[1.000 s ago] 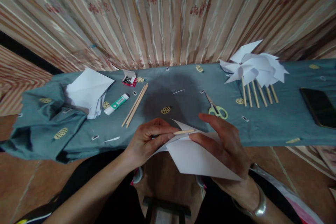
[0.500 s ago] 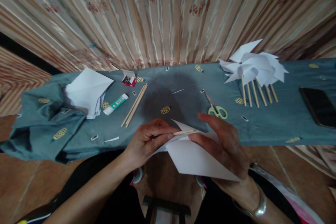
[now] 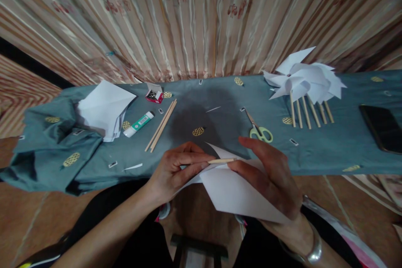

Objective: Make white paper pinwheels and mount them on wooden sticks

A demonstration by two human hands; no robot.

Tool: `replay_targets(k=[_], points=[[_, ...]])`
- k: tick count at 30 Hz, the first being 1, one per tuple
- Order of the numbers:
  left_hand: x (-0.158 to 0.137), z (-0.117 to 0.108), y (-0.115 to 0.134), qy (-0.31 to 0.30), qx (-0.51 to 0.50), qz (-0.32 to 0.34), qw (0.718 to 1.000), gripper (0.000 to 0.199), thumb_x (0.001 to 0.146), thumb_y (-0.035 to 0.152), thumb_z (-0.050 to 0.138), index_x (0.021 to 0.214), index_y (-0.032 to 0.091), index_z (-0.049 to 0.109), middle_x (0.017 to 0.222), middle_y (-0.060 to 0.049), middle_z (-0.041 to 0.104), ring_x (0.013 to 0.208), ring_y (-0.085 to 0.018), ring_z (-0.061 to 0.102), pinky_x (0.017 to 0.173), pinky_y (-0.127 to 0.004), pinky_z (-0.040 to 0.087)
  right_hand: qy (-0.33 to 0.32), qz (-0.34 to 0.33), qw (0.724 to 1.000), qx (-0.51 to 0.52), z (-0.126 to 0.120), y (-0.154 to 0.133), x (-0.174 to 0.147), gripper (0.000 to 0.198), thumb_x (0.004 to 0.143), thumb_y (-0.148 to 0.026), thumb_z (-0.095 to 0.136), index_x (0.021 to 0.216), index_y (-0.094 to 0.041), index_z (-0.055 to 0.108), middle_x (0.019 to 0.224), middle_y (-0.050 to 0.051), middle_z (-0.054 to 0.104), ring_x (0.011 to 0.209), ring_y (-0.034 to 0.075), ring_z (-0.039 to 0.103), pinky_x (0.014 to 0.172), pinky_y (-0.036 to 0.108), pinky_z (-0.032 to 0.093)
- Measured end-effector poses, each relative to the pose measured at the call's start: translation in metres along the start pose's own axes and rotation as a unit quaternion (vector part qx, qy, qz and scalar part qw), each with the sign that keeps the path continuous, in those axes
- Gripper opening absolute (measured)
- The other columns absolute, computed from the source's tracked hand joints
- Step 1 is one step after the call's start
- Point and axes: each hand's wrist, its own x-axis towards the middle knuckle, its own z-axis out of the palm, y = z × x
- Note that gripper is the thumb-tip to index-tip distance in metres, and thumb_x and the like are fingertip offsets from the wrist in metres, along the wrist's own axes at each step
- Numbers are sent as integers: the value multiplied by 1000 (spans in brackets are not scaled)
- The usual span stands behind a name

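Note:
A white paper pinwheel (image 3: 232,190) is held over the table's front edge, its blades spread toward me. My left hand (image 3: 179,167) is closed, pinching a thin wooden stick (image 3: 222,161) between thumb and fingers against the pinwheel's folds. The stick's tip points right. My right hand (image 3: 270,176) grips the pinwheel's right side. One of its fingers presses near the tip of the stick, while another digit stands raised above the paper. Part of the right hand's hold is hidden by the blade.
On the blue-green tablecloth (image 3: 220,121) lie paper squares (image 3: 105,102), a glue stick (image 3: 140,124), a small box of pins (image 3: 154,93) and loose sticks (image 3: 161,127). Scissors (image 3: 260,133), finished pinwheels (image 3: 307,77) and a phone (image 3: 381,127) are further right. A curtain (image 3: 201,21) hangs behind.
The stick's tip has shifted slightly right, and more of it shows beyond my left fingers. The right hand and the pinwheel have moved slightly right and down.

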Motion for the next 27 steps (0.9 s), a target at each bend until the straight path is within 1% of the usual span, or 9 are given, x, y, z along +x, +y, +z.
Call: replay_targets(k=[4, 8, 14, 19, 24, 27], points=[[0, 1, 0, 6, -1, -7, 1000, 18, 88, 32, 66, 97, 23, 79, 84, -6, 70, 74, -13, 63, 65, -23, 49, 32, -1, 999, 3, 3, 1, -1, 21, 88, -9, 56, 107, -17, 62, 127, 15, 59, 118, 29, 58, 91, 46, 53], [0, 2, -1, 5, -5, -1, 1000, 18, 89, 30, 66, 97, 22, 79, 84, -6, 70, 75, -13, 63, 65, -22, 49, 40, -3, 999, -2, 7, 1, -4, 22, 89, -11, 53, 107, -17, 63, 128, 15, 60, 116, 29, 60, 90, 47, 54], [-1, 2, -3, 0, -8, 6, 1000, 18, 88, 30, 66, 99, 22, 78, 84, -5, 70, 74, -12, 63, 64, -21, 48, 42, 2, 999, 3, 5, 1, -2, 21, 88, -9, 53, 105, -17, 63, 126, 14, 61, 117, 28, 60, 91, 45, 54], [-1, 3, -2, -1, 1, 7, 1000, 18, 88, 28, 66, 99, 21, 78, 84, -6, 69, 73, -11, 63, 63, -21, 49, 13, -1, 1000, 9, 3, 2, -3, 20, 88, -11, 55, 105, -15, 64, 129, 17, 59, 118, 31, 58, 91, 49, 54], [0, 2, -2, 9, 13, 13, 1000, 16, 87, 28, 68, 97, 22, 79, 84, -6, 71, 74, -13, 64, 63, -21, 50, 26, 20, 999, 5, 5, 1, -8, 24, 88, -12, 54, 108, -21, 64, 131, 13, 60, 117, 30, 60, 90, 50, 55], [-1, 2, -2, 13, 21, 28, 999, 15, 86, 26, 69, 97, 23, 79, 84, -6, 71, 74, -12, 64, 64, -21, 51, 35, 26, 999, 13, 5, 1, -8, 23, 90, -15, 54, 109, -22, 64, 131, 13, 60, 116, 30, 61, 91, 50, 55]])
